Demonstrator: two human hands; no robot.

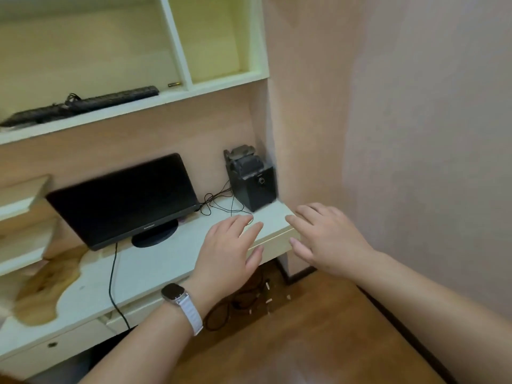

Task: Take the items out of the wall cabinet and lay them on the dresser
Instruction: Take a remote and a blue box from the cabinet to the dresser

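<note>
The pale wall cabinet [194,88] hangs at the top left. On its wide shelf lie a black keyboard [80,105] with a cable and a small battery [174,84]; the right-hand compartment looks bare. Below it runs the white dresser [155,267]. My left hand [230,250], with a watch on the wrist, hovers over the dresser's right end, fingers apart and holding nothing. My right hand [329,239] is spread just past the dresser's right corner, also holding nothing.
A black monitor [124,200] stands on the dresser, its cable hanging over the front. A black speaker box [253,181] with wires sits in the back right corner. The pink wall [401,134] closes the right side. Cables and small bits lie on the wooden floor [304,328].
</note>
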